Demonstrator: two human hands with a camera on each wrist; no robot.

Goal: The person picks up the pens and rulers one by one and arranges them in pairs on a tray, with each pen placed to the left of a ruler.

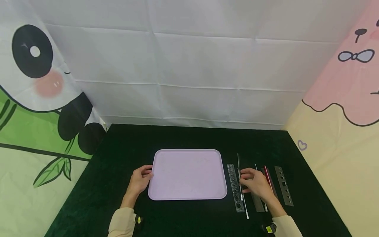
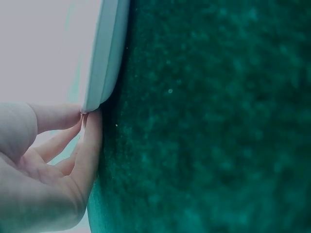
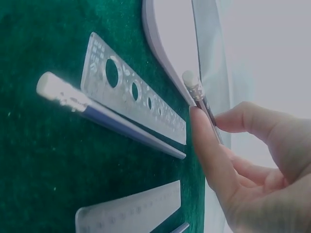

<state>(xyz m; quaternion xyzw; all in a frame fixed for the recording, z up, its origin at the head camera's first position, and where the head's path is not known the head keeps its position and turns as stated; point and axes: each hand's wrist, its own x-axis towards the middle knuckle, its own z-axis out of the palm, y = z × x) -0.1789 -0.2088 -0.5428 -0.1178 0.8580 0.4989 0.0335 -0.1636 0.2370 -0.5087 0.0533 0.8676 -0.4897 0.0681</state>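
Pinching a pencil [image 3: 199,93] with its thumb and fingers pressed together on the shaft, the right hand [image 1: 258,185] holds the white eraser end above the desk [image 1: 183,220], near a clear ruler with round holes [image 3: 143,99] and a second pencil [image 3: 131,128] lying beside it. The left hand [image 1: 139,181] has thumb and fingers closed on the left edge of a pale purple tray [image 1: 188,174], which sits left of that ruler; a grey stencil strip [image 1: 284,187] lies off to the right.
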